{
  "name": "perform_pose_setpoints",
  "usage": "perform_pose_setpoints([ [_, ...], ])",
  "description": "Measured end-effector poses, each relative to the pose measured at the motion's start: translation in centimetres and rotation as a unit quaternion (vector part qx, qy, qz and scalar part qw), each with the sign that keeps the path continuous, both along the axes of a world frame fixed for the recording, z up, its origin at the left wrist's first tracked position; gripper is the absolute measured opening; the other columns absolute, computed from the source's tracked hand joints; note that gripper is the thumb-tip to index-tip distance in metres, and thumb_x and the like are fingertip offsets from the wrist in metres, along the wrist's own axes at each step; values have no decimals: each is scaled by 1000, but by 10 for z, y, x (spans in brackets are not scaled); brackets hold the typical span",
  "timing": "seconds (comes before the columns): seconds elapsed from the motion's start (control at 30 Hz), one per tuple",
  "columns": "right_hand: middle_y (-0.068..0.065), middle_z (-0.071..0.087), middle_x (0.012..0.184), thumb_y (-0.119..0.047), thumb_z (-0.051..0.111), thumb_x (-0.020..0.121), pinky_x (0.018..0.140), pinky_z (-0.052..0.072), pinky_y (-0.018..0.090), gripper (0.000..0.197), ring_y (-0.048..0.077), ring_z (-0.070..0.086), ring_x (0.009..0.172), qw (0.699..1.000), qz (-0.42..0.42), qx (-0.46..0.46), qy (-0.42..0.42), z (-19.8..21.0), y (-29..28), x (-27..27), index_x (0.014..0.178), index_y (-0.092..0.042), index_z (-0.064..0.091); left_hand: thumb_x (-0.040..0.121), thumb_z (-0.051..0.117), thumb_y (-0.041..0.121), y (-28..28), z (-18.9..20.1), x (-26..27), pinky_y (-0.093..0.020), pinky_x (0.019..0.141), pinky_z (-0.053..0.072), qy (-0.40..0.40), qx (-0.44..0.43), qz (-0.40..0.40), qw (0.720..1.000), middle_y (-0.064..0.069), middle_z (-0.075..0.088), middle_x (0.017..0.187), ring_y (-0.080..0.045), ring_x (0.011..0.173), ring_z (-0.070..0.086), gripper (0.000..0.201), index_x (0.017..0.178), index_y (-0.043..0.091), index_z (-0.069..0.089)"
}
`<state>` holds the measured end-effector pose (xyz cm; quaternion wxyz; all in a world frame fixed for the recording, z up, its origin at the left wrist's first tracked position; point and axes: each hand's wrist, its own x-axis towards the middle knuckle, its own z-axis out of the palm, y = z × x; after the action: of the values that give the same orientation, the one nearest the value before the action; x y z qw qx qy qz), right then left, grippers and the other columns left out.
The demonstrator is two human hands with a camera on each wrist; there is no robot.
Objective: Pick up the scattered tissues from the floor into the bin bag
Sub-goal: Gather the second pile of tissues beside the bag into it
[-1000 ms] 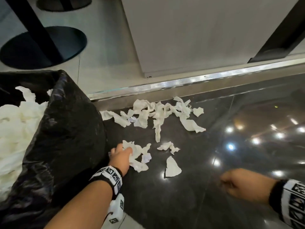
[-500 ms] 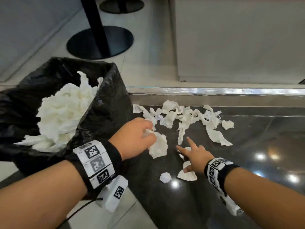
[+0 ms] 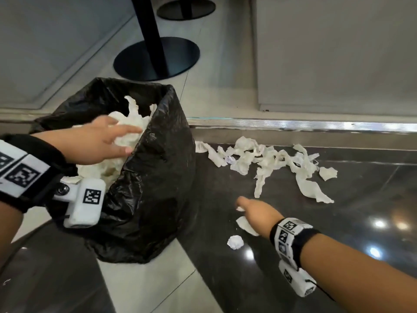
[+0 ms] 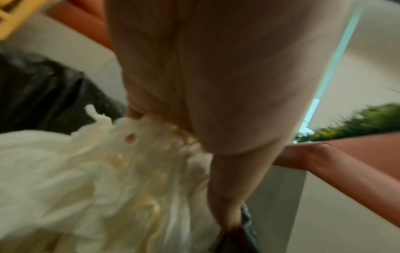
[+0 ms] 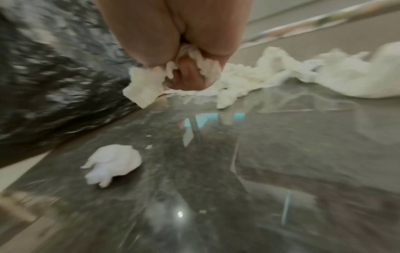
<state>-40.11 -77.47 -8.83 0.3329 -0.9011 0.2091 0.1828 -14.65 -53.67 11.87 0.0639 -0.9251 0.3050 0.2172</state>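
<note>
Head view: the bin bag (image 3: 158, 177) stands at 9 o'clock, already well filled with tissues. The left hand (image 3: 97, 141) lies over its mouth, fingers straight and released. The strewn tissues (image 3: 270, 159) remain on the dark floor (image 3: 338, 245) at 1 o'clock; a crumpled ball (image 3: 235, 242) lies near the right hand (image 3: 259, 213). I judge the job past half done. A black pedestal base (image 3: 158, 58) stands at 12 o'clock, clear of the work.

Left wrist view: blurred; tissue heap beneath the palm.

Right wrist view: fingers (image 5: 190, 75) clenched on a tissue scrap (image 5: 142, 87).

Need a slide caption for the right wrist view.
Right hand pinches a torn tissue above the glossy dark floor; crumpled ball nearby.
</note>
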Motion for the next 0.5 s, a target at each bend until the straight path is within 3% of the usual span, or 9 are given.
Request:
perform_pose_setpoints([
  [0.07,9,57,103,-37,45,93,82,43,36,27,32,57,102,994,97,-29,26,0,23,7,113,-19,47,91,46,45,4,-5,4,-41,118,14,57,53,1,997,-14,30,151,-21,147,4,51,135,55,21],
  [0.13,15,54,115,-48,56,86,87,45,42,49,37,54,109,975,192,-72,86,-11,40,6,123,-19,42,87,54,48,7,-4,8,-39,118,11,67,52,-2,996,-14,20,155,-18,147,-4,66,139,54,14],
  [0.23,19,47,122,-35,62,85,86,46,47,48,42,51,111,952,252,-124,122,-29,46,-5,125,-18,41,69,73,51,11,6,12,-41,116,19,16,32,-9,999,-10,5,159,-25,146,10,95,126,68,-1],
  [0.3,19,44,123,-27,57,88,85,46,46,39,42,51,110,956,236,-123,125,-31,41,-11,123,-13,43,56,81,51,15,17,13,-44,113,25,-18,22,-8,1000,-12,9,158,-29,144,21,112,110,81,-12],
  [0.37,18,43,122,-21,51,89,84,46,44,33,42,55,106,964,201,-122,119,-25,30,-15,120,-10,45,33,78,62,23,24,21,-45,108,35,-41,9,-2,999,-11,24,155,-30,137,36,122,100,85,-21],
  [0.43,17,45,119,-14,47,88,83,46,40,30,41,56,105,973,161,-117,113,-15,18,-19,117,-9,47,19,73,68,41,22,40,-46,101,44,-53,-12,19,998,-7,42,147,-31,123,51,126,104,84,-18],
  [0.5,13,51,107,-11,46,86,79,44,36,23,36,58,101,985,112,-101,88,2,5,-20,109,-10,48,21,78,70,63,17,58,-50,98,46,-69,-44,25,996,-6,51,138,-32,117,55,131,123,75,-5],
])
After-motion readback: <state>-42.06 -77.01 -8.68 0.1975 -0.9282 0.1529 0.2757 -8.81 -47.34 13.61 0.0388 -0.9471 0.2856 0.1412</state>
